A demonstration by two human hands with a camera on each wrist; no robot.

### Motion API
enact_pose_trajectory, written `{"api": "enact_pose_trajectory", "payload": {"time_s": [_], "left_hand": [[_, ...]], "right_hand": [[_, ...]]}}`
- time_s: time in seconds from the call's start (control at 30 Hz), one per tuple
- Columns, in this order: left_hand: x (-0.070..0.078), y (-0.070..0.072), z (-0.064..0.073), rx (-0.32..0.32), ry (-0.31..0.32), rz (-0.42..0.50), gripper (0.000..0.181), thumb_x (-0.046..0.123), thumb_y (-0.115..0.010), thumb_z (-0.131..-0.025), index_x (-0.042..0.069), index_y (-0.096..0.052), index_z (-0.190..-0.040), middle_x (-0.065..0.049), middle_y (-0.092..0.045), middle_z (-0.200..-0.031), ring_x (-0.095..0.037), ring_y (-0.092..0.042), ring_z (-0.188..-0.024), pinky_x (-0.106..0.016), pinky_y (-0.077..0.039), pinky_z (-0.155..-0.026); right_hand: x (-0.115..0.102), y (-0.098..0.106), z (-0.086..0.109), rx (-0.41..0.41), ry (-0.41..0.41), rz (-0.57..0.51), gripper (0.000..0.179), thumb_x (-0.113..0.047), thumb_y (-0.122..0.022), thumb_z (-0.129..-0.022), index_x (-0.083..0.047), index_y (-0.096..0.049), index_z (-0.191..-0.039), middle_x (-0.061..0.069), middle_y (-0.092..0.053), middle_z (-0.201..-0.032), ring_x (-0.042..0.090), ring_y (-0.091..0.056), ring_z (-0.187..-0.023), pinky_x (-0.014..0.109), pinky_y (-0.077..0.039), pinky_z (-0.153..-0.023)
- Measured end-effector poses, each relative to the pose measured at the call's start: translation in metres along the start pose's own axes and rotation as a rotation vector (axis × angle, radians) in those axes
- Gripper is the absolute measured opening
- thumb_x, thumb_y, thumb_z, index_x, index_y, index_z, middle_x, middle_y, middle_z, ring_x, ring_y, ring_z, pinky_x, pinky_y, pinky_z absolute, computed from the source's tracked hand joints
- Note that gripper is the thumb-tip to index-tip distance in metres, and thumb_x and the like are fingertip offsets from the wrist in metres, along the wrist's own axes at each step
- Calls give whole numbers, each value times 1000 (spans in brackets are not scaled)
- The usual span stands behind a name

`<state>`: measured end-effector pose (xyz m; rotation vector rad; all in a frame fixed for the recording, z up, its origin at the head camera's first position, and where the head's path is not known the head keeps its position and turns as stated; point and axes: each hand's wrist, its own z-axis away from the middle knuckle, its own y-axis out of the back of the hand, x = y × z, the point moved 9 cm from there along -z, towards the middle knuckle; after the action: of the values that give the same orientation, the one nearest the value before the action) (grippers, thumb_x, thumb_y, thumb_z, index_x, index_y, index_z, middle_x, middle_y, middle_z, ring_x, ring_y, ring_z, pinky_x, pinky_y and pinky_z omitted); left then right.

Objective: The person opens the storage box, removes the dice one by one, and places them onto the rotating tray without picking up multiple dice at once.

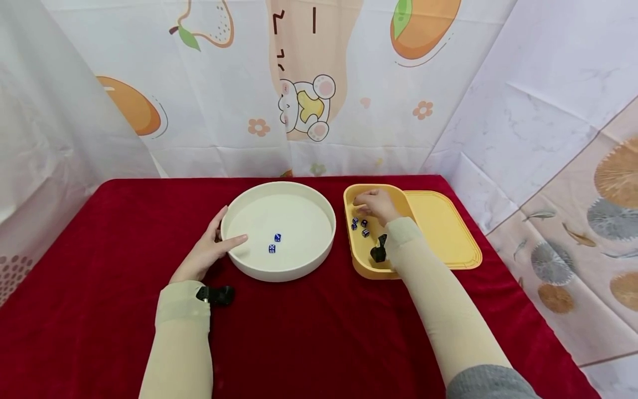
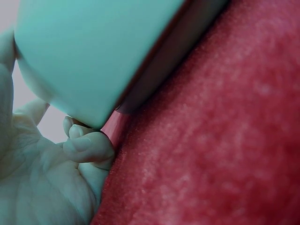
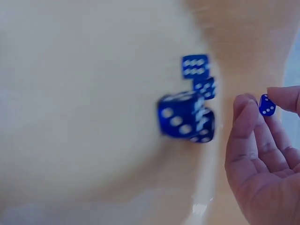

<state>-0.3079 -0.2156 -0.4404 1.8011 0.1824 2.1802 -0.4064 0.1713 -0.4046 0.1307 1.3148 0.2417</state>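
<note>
My left hand [image 1: 205, 250] grips the near-left side of a round white tray [image 1: 279, 275], thumb laid over the rim. In the left wrist view, curled fingertips [image 2: 89, 145] sit against the tray's lower edge, close to the red cloth. Two blue dice [image 1: 274, 243] with white pips lie on the tray floor. My right hand [image 1: 379, 206] is inside a yellow box [image 1: 366, 270]. Thumb and fingers there pinch one blue die [image 3: 267, 106], seen in the right wrist view. Several more blue dice [image 3: 180, 115] lie on the box floor, grouped near its left wall.
A yellow lid [image 1: 441, 233] lies flat to the right of the box. Red cloth [image 1: 309, 332] covers the table. A patterned curtain [image 1: 224, 111] hangs behind. Black wrist straps [image 1: 215, 295] are on both arms.
</note>
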Motion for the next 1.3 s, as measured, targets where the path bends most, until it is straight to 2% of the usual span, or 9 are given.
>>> {"api": "enact_pose_trajectory", "payload": {"time_s": [0.1, 0.17, 0.27, 0.37, 0.5, 0.83, 1.07, 1.3], "left_hand": [[4, -1, 3, -4, 3, 5, 100, 39, -71, -91, 38, 4, -159, -7, -38, -111, -13, -44, -89, -23, -41, -69], [4, -1, 3, -8, 4, 4, 101, 39, -70, -91, 37, 4, -159, -7, -39, -112, -13, -44, -90, -24, -41, -70], [5, -2, 4, -11, -2, 4, 101, 39, -70, -91, 35, 4, -159, -7, -39, -112, -13, -44, -90, -24, -41, -70], [2, -2, 2, -6, -15, -5, 101, 42, -71, -90, 37, 4, -159, -6, -39, -113, -13, -45, -90, -23, -42, -70], [2, -1, 2, -1, -10, -7, 102, 43, -71, -90, 37, 3, -159, -7, -40, -116, -13, -46, -93, -23, -44, -71], [0, -1, 1, -5, -2, -4, 102, 42, -71, -90, 39, 4, -158, -6, -38, -111, -14, -44, -89, -24, -41, -69], [0, -1, 1, 0, 1, -2, 102, 42, -71, -90, 38, 3, -159, -6, -38, -111, -14, -44, -88, -24, -41, -69], [2, -1, 2, 3, 0, -12, 102, 45, -72, -89, 38, 3, -159, -7, -38, -111, -15, -43, -90, -24, -41, -70]], "right_hand": [[-12, -2, 9, -9, 9, -19, 31, -8, -60, -95, 13, -61, -118, 18, -67, -107, 15, -68, -75, 33, -57, -86], [-22, -3, 16, -15, 12, -44, 29, -7, -60, -95, 14, -60, -116, 17, -68, -103, 16, -68, -74, 37, -55, -92], [-31, -4, 21, -23, 13, -96, 22, -5, -61, -94, 11, -60, -109, 9, -69, -93, 15, -69, -72, 38, -54, -94], [-32, -3, 15, -21, 25, -139, 19, -6, -64, -94, 6, -61, -108, 2, -68, -87, 12, -68, -71, 29, -57, -84], [-36, -9, 15, -38, 40, -177, 31, -6, -67, -92, 7, -60, -120, -1, -68, -91, 12, -67, -74, 24, -57, -79], [-61, -29, 32, -115, 83, -129, 28, -6, -65, -94, 5, -61, -120, -1, -67, -91, 13, -67, -74, 27, -57, -80], [-72, -49, 44, -166, 132, -120, 19, -7, -66, -93, 2, -65, -110, 10, -70, -98, 16, -68, -73, 24, -56, -72], [-73, -71, 58, -198, 144, -125, 30, -6, -67, -92, 9, -62, -117, 4, -69, -90, 16, -67, -71, 26, -57, -72]]}}
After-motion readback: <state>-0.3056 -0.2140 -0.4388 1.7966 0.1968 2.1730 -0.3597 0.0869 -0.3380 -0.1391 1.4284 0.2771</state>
